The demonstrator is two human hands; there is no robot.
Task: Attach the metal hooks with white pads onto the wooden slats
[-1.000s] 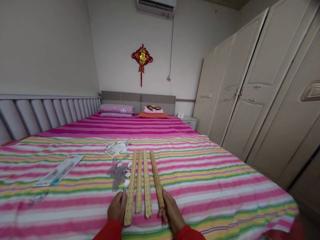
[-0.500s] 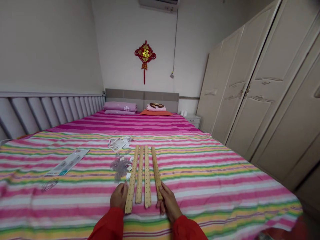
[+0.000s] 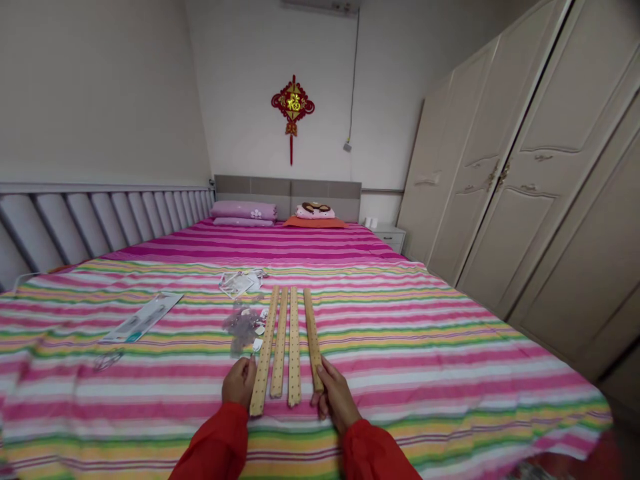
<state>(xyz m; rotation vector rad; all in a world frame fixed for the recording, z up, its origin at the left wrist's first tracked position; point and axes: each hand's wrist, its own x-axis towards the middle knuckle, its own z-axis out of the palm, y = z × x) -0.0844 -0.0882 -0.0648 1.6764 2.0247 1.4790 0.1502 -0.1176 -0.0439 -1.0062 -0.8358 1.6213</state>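
Three long beige strips [image 3: 279, 350] with rows of dark dots lie side by side on the striped bedspread. To their right is a separate, narrower-looking beige strip [image 3: 313, 337]; my right hand [image 3: 336, 395] pinches its near end between thumb and fingers. My left hand [image 3: 239, 382] is closed beside the near part of the leftmost strip. A small white tag [image 3: 257, 345] shows just above its fingertips. Whatever those fingers hold is hidden. Thin clear plastic bags [image 3: 243, 327] with small white tags lie left of the strips.
Further back are clear packets with cards [image 3: 237, 285]. At left lie a flat clear package [image 3: 145, 319] and a thin wire-like loop [image 3: 108, 360]. A padded rail [image 3: 100, 217] borders the bed's left side; wardrobes [image 3: 520, 200] stand right. Folded bedding [image 3: 244, 210] is by the headboard.
The view has tilted and shifted slightly. Both hands and the strips keep nearly the same places relative to each other, with my right hand still on the right strip.
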